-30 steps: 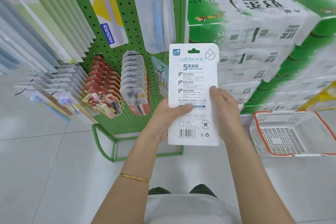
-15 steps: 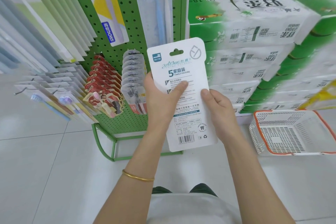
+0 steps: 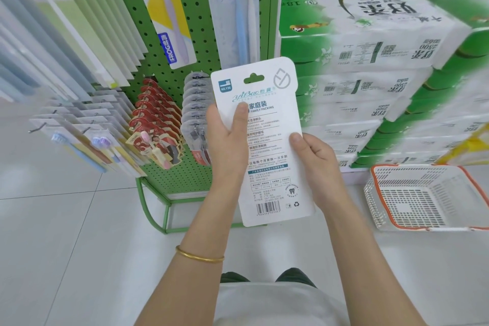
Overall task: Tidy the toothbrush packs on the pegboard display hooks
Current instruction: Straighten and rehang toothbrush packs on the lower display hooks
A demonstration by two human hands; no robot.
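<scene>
Head view: the toothbrush pack, a white card with its printed back toward the camera, is at the centre of the frame. Both hands hold it up in front of the green pegboard, and it is on no hook. It tilts slightly, its top leaning toward the left of the frame, and green shows through the hang hole at its top edge.

The left hand grips the pack's left edge. Its thumb lies up across the printed face and its fingers are hidden behind the card. A gold bangle circles that wrist. The right hand pinches the pack's right edge lower down, thumb tip on the face and fingers behind.

Just left of the pack, a row of red-carded packs and a row of clear blister packs hang on hooks from the board's lower part. In the upper part hang a FROG toothbrush pack and a clear twin-brush pack. More toothbrush packs fill hooks at the left of the frame, blurred.

At the right, green-and-white wrapped tissue packs are stacked high. In front of them a white basket with an orange rim sits on the pale tiled floor.
</scene>
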